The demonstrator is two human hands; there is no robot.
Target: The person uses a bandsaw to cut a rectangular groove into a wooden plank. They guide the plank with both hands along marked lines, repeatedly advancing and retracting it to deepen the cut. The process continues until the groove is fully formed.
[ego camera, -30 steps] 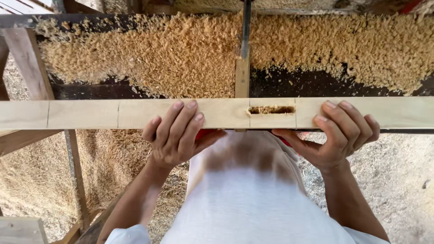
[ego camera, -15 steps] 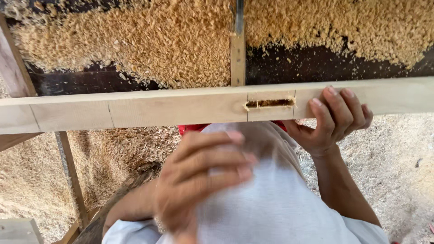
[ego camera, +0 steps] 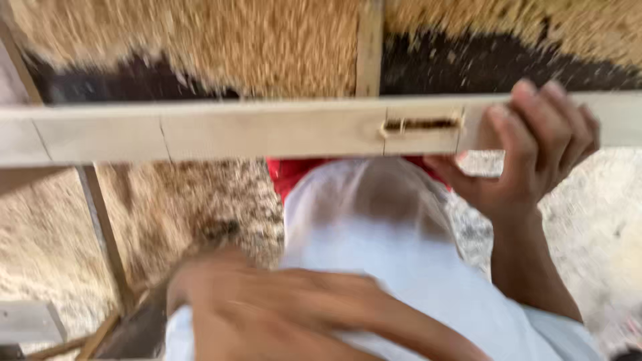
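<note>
A long pale wooden beam (ego camera: pixel 254 130) runs across the view, with pencil lines on it and a narrow mortise slot (ego camera: pixel 421 124) cut right of centre. My right hand (ego camera: pixel 528 154) grips the beam just right of the slot, fingers over the top face and thumb below. My left hand (ego camera: pixel 281 307) is off the beam, blurred, low in front of my white shirt, fingers apart and holding nothing that I can see.
Heaps of sawdust and wood shavings (ego camera: pixel 200 40) cover a dark surface beyond the beam. A thin upright wooden strip (ego camera: pixel 369 47) stands behind the slot. Wooden frame legs (ego camera: pixel 100 227) and more sawdust lie on the floor at the left.
My left hand let go of the beam and dropped back toward my body. The beam shifted a little higher in view. My right hand kept its grip.
</note>
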